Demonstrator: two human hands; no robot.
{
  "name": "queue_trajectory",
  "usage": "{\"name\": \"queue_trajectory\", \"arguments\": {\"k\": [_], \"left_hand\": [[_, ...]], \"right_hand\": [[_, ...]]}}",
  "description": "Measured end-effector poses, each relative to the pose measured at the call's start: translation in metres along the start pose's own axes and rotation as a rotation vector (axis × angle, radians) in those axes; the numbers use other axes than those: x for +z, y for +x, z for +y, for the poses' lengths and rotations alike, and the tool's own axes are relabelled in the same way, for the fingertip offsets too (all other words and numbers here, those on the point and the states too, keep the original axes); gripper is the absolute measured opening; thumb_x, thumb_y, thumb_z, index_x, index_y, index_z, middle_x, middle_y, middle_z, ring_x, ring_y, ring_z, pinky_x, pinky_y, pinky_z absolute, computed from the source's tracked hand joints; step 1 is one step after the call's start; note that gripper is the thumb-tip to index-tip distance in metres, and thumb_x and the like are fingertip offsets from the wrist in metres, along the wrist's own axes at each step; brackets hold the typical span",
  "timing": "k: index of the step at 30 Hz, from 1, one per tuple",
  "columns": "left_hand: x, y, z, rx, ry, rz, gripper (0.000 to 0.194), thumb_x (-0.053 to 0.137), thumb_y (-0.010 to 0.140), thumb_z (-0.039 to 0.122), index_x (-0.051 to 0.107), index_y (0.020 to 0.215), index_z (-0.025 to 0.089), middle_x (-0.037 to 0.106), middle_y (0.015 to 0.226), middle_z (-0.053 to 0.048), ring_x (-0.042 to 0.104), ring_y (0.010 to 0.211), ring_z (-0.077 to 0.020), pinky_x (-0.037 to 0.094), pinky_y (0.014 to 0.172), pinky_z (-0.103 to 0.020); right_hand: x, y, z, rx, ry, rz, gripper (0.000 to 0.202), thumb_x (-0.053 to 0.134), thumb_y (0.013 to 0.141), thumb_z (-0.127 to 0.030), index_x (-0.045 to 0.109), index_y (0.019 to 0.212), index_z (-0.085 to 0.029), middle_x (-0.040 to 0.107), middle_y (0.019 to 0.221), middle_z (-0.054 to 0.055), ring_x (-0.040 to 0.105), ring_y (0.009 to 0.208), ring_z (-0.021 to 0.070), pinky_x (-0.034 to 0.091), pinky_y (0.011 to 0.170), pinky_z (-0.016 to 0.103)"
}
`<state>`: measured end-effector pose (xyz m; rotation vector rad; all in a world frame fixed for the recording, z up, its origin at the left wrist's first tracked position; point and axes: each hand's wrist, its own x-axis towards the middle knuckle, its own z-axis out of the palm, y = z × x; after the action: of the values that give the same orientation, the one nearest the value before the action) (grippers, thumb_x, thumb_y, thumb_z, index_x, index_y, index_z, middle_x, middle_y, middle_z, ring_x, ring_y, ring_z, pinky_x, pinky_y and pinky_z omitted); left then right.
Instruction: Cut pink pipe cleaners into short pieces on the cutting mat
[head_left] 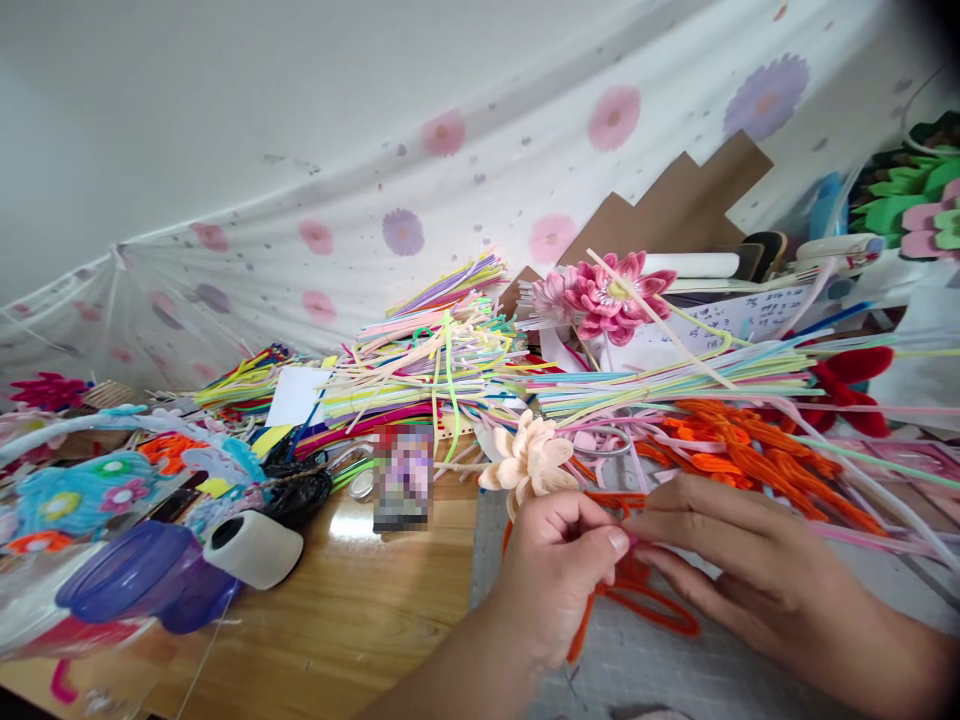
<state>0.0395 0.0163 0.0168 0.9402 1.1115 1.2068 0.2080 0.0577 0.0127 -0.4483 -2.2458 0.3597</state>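
Note:
Close together over the grey mat point(645, 670), both hands meet at an orange pipe-cleaner piece point(652, 605) with long loops. The thumb and fingers of my left hand point(559, 575) are pinched on it. My right hand point(739, 565) has its fingertips pressed together at the same spot, where a small pink bit shows between the hands. Fingers cover the exact point of contact. A cream-coloured flower point(529, 455) lies just behind my left hand. Behind my right hand is a pile of orange pipe cleaners point(750, 460).
Bundles of pastel pipe cleaners point(420, 375) stretch across the back, with a pink flower point(619, 295) above. At left are a white thread cone point(255, 550), a purple bowl point(135, 575) and a blue flowered piece point(82, 495). Handwritten paper point(720, 325) lies at back right.

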Motion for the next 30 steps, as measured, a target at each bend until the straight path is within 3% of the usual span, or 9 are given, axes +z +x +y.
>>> {"name": "queue_trajectory", "arguments": {"k": [6,12,16,21,26,30], "left_hand": [[0.018,-0.005,-0.012,0.049,-0.26,0.177,0.019,0.066,0.067,0.024,0.054,0.055,0.015,0.045,0.043,0.005,0.035,0.042,-0.0052,0.022,0.045,-0.021],[0.024,-0.005,-0.014,0.021,-0.396,0.154,0.02,0.069,0.066,0.024,0.054,0.056,0.014,0.048,0.044,0.004,0.039,0.044,-0.0055,0.025,0.047,-0.021],[0.014,-0.002,-0.011,-0.009,-0.255,0.094,0.018,0.069,0.067,0.026,0.058,0.059,0.013,0.052,0.047,0.002,0.041,0.043,-0.0057,0.025,0.047,-0.021],[0.0,0.002,-0.003,-0.078,-0.045,-0.074,0.017,0.071,0.063,0.027,0.059,0.062,0.015,0.054,0.049,0.002,0.041,0.042,-0.0061,0.027,0.045,-0.022],[-0.005,0.001,0.002,0.001,0.306,-0.126,0.014,0.064,0.066,0.023,0.056,0.056,0.017,0.051,0.049,0.002,0.039,0.047,-0.0081,0.024,0.046,-0.024],[0.0,-0.001,0.0,0.041,0.254,-0.051,0.013,0.06,0.067,0.022,0.057,0.055,0.017,0.05,0.047,0.002,0.039,0.045,-0.0086,0.026,0.048,-0.025]], "right_hand": [[0.017,-0.004,-0.005,0.055,0.009,0.149,0.021,0.05,0.093,-0.01,0.058,0.109,-0.02,0.06,0.087,0.004,0.062,0.073,0.0159,0.05,0.06,0.024],[0.013,0.001,-0.011,0.087,0.086,0.186,0.022,0.052,0.09,-0.006,0.062,0.105,-0.019,0.059,0.079,0.003,0.06,0.066,0.0137,0.049,0.056,0.022],[0.006,0.006,-0.006,0.131,0.165,0.147,0.021,0.052,0.088,-0.008,0.064,0.096,-0.022,0.06,0.073,0.0,0.06,0.061,0.0132,0.048,0.052,0.021],[-0.006,0.007,0.001,0.137,0.234,-0.012,0.016,0.052,0.09,-0.013,0.065,0.087,-0.022,0.061,0.074,0.001,0.06,0.063,0.0146,0.047,0.054,0.023],[-0.011,0.006,0.003,0.174,0.278,-0.16,0.02,0.049,0.09,-0.011,0.065,0.087,-0.022,0.061,0.076,0.0,0.059,0.063,0.0138,0.045,0.054,0.023],[-0.007,0.007,0.002,0.089,0.228,-0.036,0.019,0.051,0.09,-0.01,0.063,0.096,-0.023,0.061,0.08,0.001,0.061,0.07,0.0159,0.049,0.058,0.024]]}}
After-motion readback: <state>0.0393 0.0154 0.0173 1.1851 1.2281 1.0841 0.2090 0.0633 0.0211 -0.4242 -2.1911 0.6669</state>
